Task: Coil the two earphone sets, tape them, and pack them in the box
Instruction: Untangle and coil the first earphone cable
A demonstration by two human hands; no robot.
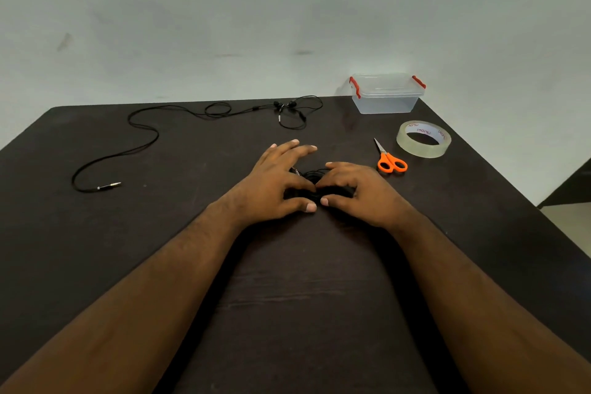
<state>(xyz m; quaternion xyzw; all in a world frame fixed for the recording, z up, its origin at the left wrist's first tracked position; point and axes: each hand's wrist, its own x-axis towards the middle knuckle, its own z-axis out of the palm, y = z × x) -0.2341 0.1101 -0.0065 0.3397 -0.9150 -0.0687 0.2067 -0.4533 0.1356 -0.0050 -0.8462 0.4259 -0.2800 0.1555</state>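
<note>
A plain pale wall (287, 9) is seen behind one dark table (303, 297), which fills most of the view. Two bare forearms are stretched out over it, so two hands are counted: the left hand (271, 182) and the right hand (358, 192), met at mid-table. One coiled earphone set (311, 176) is pinned between them, with thumbs and fingers of both hands curled in on the black loops; most of the coil is hidden under the fingers. One clear plastic box (387, 96) with two red clips is parked at the far right edge, lid on. One roll of clear tape (423, 139) is laid flat just in front of it. A second earphone set (179, 128) is left uncoiled along the far left, plug end nearest. One pair of orange-handled scissors (388, 160) is spotted beside the tape, near the right hand.
</note>
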